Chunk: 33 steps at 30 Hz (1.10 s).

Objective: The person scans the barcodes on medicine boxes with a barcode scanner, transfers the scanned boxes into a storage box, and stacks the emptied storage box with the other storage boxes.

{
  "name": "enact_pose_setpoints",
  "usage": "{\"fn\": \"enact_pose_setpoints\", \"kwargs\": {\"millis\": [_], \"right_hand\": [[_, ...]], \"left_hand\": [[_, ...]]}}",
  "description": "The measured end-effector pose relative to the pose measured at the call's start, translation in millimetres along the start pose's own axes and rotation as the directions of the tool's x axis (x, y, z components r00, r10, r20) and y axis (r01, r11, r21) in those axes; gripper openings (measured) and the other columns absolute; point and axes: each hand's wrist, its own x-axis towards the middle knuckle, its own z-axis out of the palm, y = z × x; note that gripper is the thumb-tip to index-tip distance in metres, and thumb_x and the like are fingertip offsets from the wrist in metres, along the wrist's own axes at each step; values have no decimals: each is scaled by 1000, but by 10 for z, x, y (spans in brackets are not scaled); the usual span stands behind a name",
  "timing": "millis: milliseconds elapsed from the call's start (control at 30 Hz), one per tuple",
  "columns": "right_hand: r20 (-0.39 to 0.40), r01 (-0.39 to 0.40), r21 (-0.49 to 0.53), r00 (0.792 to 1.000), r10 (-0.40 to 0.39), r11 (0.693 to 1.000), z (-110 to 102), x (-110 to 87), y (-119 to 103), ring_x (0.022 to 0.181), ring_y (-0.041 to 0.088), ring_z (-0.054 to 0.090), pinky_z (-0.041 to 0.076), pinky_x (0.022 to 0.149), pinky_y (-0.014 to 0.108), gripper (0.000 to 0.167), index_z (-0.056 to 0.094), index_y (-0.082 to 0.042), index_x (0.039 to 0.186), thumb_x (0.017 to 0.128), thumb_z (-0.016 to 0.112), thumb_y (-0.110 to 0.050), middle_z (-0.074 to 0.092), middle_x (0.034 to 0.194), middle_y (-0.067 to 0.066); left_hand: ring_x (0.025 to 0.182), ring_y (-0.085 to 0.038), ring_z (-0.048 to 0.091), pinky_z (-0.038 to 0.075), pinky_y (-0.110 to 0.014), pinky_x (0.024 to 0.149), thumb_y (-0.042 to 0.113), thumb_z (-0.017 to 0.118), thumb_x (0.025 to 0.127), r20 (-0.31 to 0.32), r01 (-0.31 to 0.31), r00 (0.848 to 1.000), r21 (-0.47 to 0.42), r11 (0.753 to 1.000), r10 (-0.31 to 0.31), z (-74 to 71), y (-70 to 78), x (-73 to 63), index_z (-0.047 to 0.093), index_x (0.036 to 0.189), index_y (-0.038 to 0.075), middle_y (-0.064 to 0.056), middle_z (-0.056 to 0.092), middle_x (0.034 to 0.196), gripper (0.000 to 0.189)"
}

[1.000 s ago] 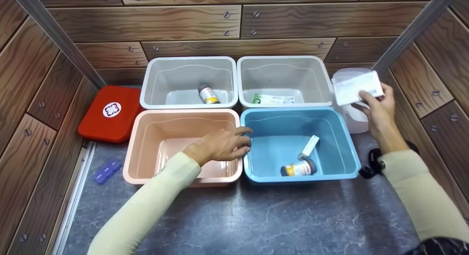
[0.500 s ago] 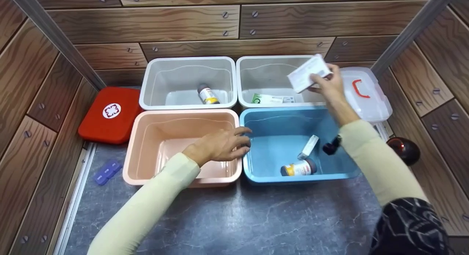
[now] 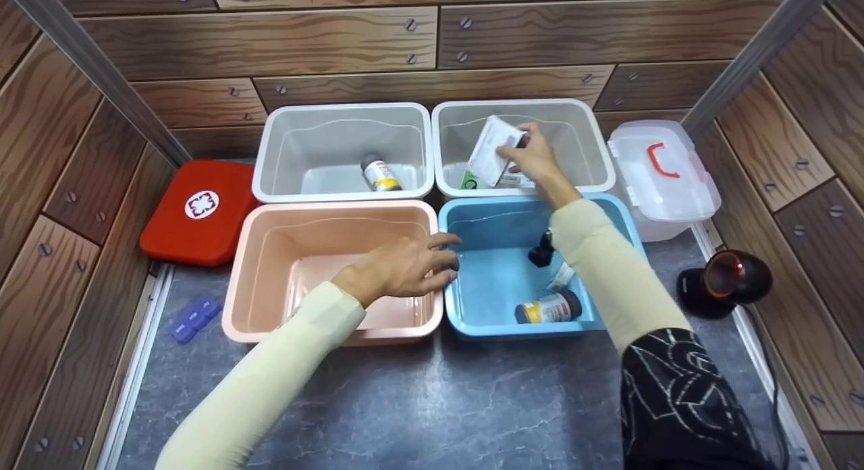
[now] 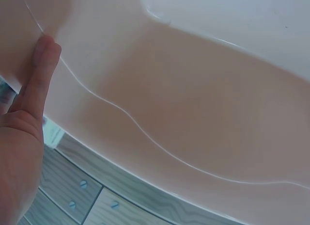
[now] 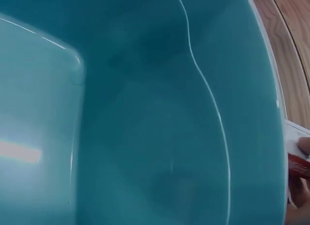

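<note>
Between thumb and fingers my right hand (image 3: 538, 161) pinches a white medicine box (image 3: 495, 148), tilted over the right grey bin (image 3: 524, 107). Beneath it a green-and-white carton (image 3: 469, 180) lies in that bin, partly covered by the box. My left hand (image 3: 413, 267) stays over the inner rim of the peach bin (image 3: 237, 274), fingers loosely bent toward the blue bin (image 3: 486, 279). Seen from the left wrist, a thumb or finger (image 4: 44, 65) lies along the peach wall. At the right wrist view's edge, the right hand (image 5: 301, 208) and box show behind the blue rim.
A pill bottle (image 3: 550, 308) and a small white box (image 3: 561, 277) lie in the blue bin. Another bottle (image 3: 380, 173) lies in the left grey bin (image 3: 262, 152). Around stand a red first-aid case (image 3: 196, 230), purple pill organizer (image 3: 194, 319), clear lidded box (image 3: 665, 186) and black scanner (image 3: 732, 279).
My right hand has carried the white medicine box leftward from the clear lidded box to above the right grey bin. The left hand has kept its place.
</note>
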Motion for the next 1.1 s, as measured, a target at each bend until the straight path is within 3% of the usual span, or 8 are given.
{"fn": "enact_pose_setpoints", "kwargs": {"millis": [133,267,367,500,767,967,1100], "right_hand": [[93,1,-125,996,10,992,103,-5,-21,100,20,69,64,75,23,49,44,1,145,103,69,-4,64,128,20],[131,29,-276,991,8,961,146,-25,-21,106,29,70,65,90,35,54,45,-2,152,104,68,-4,63,135,25],[113,76,-361,993,-37,930,152,-25,-3,127,36,62,55,110,46,71,37,-8,165,102,69,-5,53,150,28],[90,172,-373,985,-149,912,151,-36,23,151,44,45,40,124,56,82,28,-15,171,100,69,-7,39,165,27],[167,388,-376,922,-350,842,49,-287,-76,145,40,52,48,118,56,64,50,-10,160,100,72,-16,52,157,20],[325,456,-407,882,-341,792,-104,-673,-61,135,37,57,54,110,55,56,59,-9,151,99,77,-21,58,147,18],[415,529,-427,835,-361,733,-201,-920,-23,130,36,60,52,111,55,49,64,-10,143,98,79,-22,62,142,15]], "left_hand": [[107,-34,75,61,-50,99,43,48,114,3,7,1000,-5,1000,-7,3,1,4,70,134,21,-8,48,168,37],[106,-34,75,62,-50,98,43,48,114,2,6,1000,-4,1000,-6,4,1,7,70,134,22,-8,48,167,37],[103,-34,75,62,-50,96,42,48,114,-7,-2,1000,0,1000,2,7,3,5,71,134,21,-8,49,166,37],[101,-36,76,62,-51,94,40,49,113,-17,-10,1000,5,1000,10,12,2,1,71,132,21,-8,50,165,35],[102,-35,76,62,-50,96,39,49,113,-16,-12,1000,0,1000,12,17,3,12,71,134,20,-9,50,166,36],[101,-33,75,62,-49,97,39,49,113,-14,-9,1000,6,1000,9,5,9,5,71,134,21,-9,50,166,35],[100,-31,75,62,-48,96,40,48,113,-5,-4,1000,-1,1000,4,7,6,7,71,133,21,-8,49,167,36]]}}
